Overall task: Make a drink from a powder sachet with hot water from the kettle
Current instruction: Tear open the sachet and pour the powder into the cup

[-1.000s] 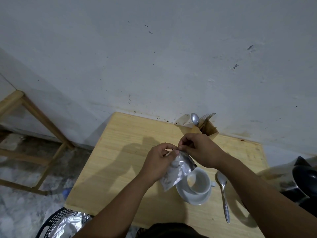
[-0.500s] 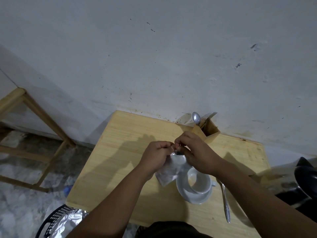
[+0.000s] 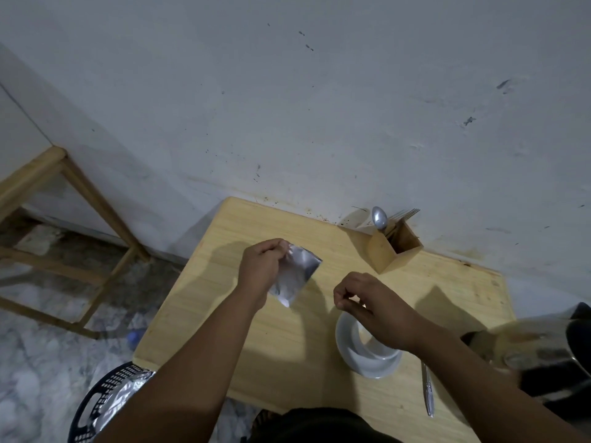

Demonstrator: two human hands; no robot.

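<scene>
My left hand (image 3: 259,270) pinches the top corner of a silver powder sachet (image 3: 295,273) and holds it up over the wooden table (image 3: 287,362). My right hand (image 3: 367,305) is apart from it, above the white cup (image 3: 359,334), with thumb and fingers pinched on a small shiny scrap of the sachet. The cup stands on a white saucer (image 3: 371,370) and my right wrist hides part of it. A steel kettle (image 3: 540,343) with a black handle is at the right edge, blurred.
A teaspoon (image 3: 428,394) lies on the table right of the saucer. A wooden cutlery holder (image 3: 395,251) with a spoon and forks stands by the wall. A dark basket (image 3: 96,404) holding foil sits on the floor at lower left. A wooden frame (image 3: 80,193) stands at left.
My hands were together at the sachet's top edge over the cup. They have pulled apart: the left carried the sachet up and left, the right moved down over the cup.
</scene>
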